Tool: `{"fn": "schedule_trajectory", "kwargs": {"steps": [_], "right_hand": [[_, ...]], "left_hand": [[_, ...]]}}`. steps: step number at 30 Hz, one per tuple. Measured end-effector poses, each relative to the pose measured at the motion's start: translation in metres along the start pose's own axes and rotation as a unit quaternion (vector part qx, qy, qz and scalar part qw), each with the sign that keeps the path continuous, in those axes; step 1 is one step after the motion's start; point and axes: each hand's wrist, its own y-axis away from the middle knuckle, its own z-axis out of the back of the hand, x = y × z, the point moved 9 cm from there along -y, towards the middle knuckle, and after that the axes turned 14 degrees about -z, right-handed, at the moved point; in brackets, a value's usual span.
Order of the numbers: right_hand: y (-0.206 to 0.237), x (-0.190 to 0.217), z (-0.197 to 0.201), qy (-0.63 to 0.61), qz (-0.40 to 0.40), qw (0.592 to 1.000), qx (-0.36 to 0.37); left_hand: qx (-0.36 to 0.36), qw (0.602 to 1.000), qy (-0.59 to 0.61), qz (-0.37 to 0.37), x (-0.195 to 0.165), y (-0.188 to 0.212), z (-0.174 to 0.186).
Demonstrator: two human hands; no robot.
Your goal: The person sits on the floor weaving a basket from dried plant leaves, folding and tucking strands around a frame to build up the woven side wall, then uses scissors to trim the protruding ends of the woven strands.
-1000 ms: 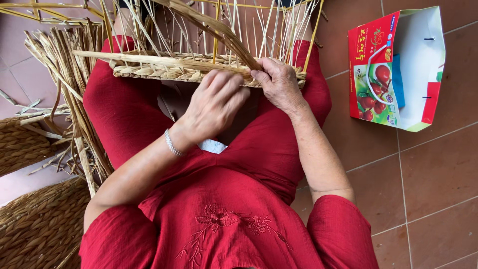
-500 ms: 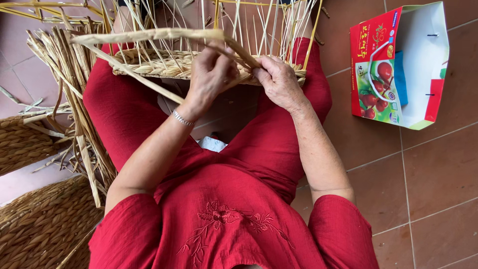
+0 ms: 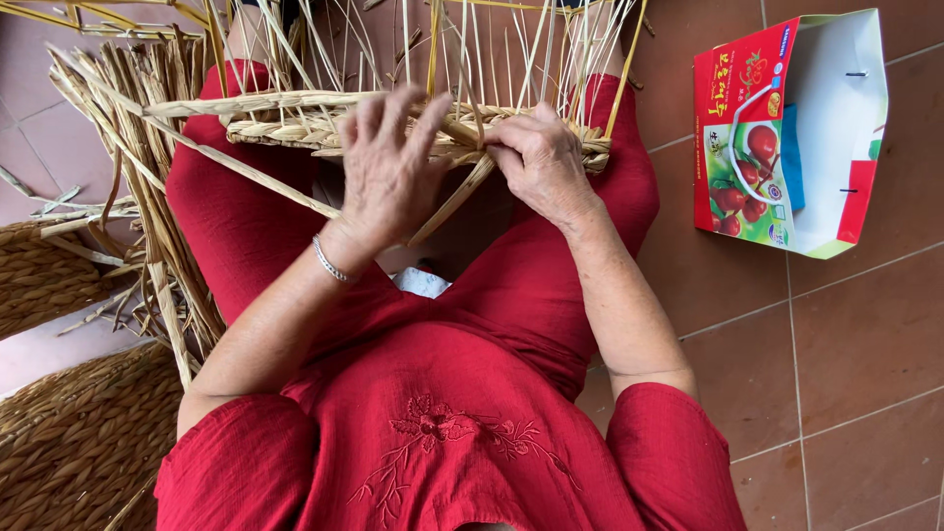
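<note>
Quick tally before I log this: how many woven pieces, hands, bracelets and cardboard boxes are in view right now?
Woven straw pieces: 3 (basket in progress on the lap, finished mats and at the left)
Hands: 2 (left hand, right hand)
Bracelets: 1
Cardboard boxes: 1
Total: 7

Upright straw stakes [image 3: 511,39] run off the top edge — left hand [image 3: 388,167] hides the weave beneath

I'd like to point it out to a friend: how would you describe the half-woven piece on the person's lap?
Start at the red-clothed lap in the middle. Across the knees lies the half-woven straw piece, a flat braided band with thin stalks rising from it, and both hands rest on it. Unlike the finished brown baskets at the left, it has loose ends.
</note>
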Motion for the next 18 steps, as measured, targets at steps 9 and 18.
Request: {"fn": "schedule_trajectory", "kwargs": {"steps": [9,18], "right_hand": [[-0.001,-0.019,-0.018,0.031,-0.095,0.991,-0.084],[0.001,-0.023,-0.025,0.036,-0.084,0.984,-0.154]], "left_hand": [[0.122,0.981,-0.127,-0.088,0.003,0.008,-0.023],[0.02,0.992,-0.106,-0.059,-0.011,0.01,0.016]]}}
